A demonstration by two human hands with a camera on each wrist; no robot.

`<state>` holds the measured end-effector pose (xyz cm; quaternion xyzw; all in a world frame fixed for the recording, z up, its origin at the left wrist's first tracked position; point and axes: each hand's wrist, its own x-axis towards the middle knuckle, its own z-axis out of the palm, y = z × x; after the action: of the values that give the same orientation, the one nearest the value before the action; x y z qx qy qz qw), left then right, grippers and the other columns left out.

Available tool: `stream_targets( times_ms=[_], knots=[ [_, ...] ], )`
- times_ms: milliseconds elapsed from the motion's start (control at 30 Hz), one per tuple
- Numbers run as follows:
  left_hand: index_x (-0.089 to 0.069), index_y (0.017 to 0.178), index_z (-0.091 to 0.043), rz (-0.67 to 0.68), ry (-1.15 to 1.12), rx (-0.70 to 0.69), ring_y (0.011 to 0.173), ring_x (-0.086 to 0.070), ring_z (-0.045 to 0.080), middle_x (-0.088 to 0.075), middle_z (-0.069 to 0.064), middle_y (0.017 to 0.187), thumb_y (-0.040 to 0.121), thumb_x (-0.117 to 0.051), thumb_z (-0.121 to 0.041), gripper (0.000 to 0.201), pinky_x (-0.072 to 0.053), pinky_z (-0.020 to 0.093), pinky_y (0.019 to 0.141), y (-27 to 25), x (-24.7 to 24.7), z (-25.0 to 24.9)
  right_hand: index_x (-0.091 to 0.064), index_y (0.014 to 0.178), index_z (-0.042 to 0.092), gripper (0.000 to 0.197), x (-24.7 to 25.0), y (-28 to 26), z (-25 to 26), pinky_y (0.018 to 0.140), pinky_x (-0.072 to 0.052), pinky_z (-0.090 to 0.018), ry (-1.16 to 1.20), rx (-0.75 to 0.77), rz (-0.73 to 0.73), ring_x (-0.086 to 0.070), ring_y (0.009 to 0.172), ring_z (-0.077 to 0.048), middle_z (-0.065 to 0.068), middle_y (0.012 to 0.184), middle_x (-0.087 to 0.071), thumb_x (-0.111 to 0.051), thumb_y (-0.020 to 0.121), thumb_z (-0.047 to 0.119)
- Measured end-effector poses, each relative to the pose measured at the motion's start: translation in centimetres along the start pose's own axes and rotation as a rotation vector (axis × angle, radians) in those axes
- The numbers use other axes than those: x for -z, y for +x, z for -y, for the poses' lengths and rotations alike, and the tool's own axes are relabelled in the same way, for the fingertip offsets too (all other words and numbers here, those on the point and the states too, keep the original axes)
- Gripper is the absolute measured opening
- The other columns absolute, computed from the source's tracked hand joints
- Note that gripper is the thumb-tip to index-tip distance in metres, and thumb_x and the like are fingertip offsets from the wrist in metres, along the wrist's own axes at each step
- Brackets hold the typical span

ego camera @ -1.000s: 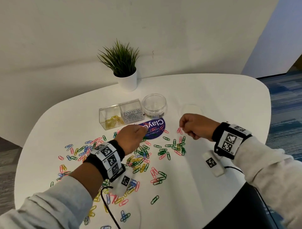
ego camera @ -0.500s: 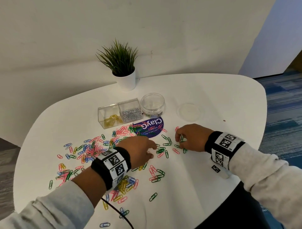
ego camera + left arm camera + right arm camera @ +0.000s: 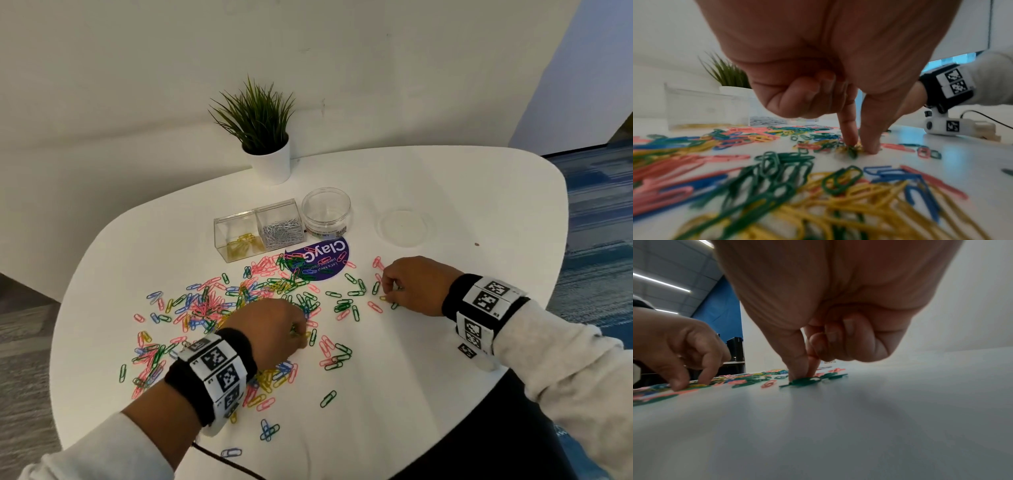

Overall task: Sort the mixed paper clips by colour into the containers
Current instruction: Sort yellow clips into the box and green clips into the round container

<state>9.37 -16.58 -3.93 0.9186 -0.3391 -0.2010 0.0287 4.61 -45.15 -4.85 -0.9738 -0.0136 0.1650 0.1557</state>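
Paper clips point(image 3: 219, 308) in pink, green, blue and yellow lie scattered over the near left and middle of the white table point(image 3: 445, 359). The left hand point(image 3: 270, 330) is down among them, thumb and forefinger closing on a small clump of yellow and green clips point(image 3: 854, 148), other fingers curled. The right hand point(image 3: 419, 286), nearer the right edge, pinches at a green clip point(image 3: 804, 381) lying on the surface. Toward the far edge stand a clear two-part box point(image 3: 258, 229) with yellow and silver clips, a round jar point(image 3: 326, 212), its lid point(image 3: 404, 228), and a potted plant point(image 3: 263, 133).
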Motion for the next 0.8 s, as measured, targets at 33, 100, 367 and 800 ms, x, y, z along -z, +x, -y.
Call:
stream_targets(
  times_ms=[33, 100, 367, 800],
  knots=[
    [-0.068, 0.100, -0.033, -0.006, -0.018, 0.003, 0.093, -0.059, 0.010, -0.065, -0.015, 0.104, 0.092, -0.060, -0.044, 0.016, -0.051, 0.027, 0.082, -0.1, 0.0, 0.2, -0.057, 0.090, 0.030, 0.008, 0.0, 0.0, 0.0, 0.077, -0.038, -0.025, 0.000, -0.004, 0.001, -0.053, 0.090, -0.011, 0.008, 0.102, -0.059, -0.061, 0.093, 0.037],
    [-0.068, 0.101, -0.032, -0.002, -0.050, -0.003, 0.093, -0.060, 0.009, -0.066, -0.014, 0.103, 0.094, -0.059, -0.038, 0.013, -0.051, 0.027, 0.083, -0.2, -0.1, 0.6, -0.057, 0.090, 0.029, 0.010, 0.0, -0.1, -0.2, 0.077, -0.039, -0.024, 0.017, -0.016, -0.001, -0.054, 0.090, -0.012, 0.008, 0.100, -0.060, -0.059, 0.094, 0.038],
    [-0.067, 0.083, -0.016, -0.030, -0.892, 0.221, 0.048, -0.046, 0.006, -0.056, -0.009, 0.059, 0.092, -0.066, -0.016, 0.009, -0.035, 0.024, 0.051, -0.8, 0.6, 3.2, -0.064, 0.093, 0.029, 0.005, -0.1, -0.1, 0.0, 0.069, -0.038, -0.020, 0.016, -0.036, -0.018, -0.054, 0.085, -0.009, 0.013, 0.092, -0.058, -0.063, 0.089, 0.033],
    [-0.052, 0.074, -0.014, -0.160, -1.072, 0.368, 0.045, -0.030, 0.010, -0.039, -0.003, 0.062, 0.099, -0.045, -0.019, 0.027, -0.023, 0.020, 0.042, 0.4, 5.0, 8.1, -0.051, 0.077, 0.028, 0.012, 1.2, 1.8, 2.0, 0.063, -0.042, -0.023, 0.004, -0.005, -0.013, -0.051, 0.069, -0.007, 0.009, 0.079, -0.057, -0.057, 0.086, 0.027]
  ],
)
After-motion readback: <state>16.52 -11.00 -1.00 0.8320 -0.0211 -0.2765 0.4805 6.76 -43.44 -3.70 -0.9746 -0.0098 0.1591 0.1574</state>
